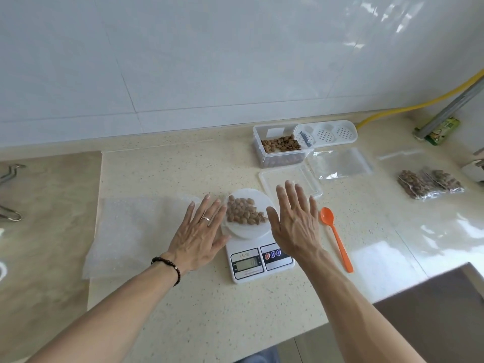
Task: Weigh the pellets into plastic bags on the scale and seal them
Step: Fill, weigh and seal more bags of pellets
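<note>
Flanking the white digital kitchen scale (pixel 258 258), left hand (pixel 200 235) and right hand (pixel 296 221) have straight, spread fingers holding nothing. Brown pellets (pixel 243 212) sit in clear plastic on its round platform. Orange plastic spoon (pixel 336 237) lies right; two filled bags (pixel 429 183) far right.

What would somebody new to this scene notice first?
Probably the two open hands, left hand and right hand, flanking the bag of pellets on the white scale at the centre of the counter. Next, the orange spoon lying just right of the scale, and the filled bags at far right.
</note>
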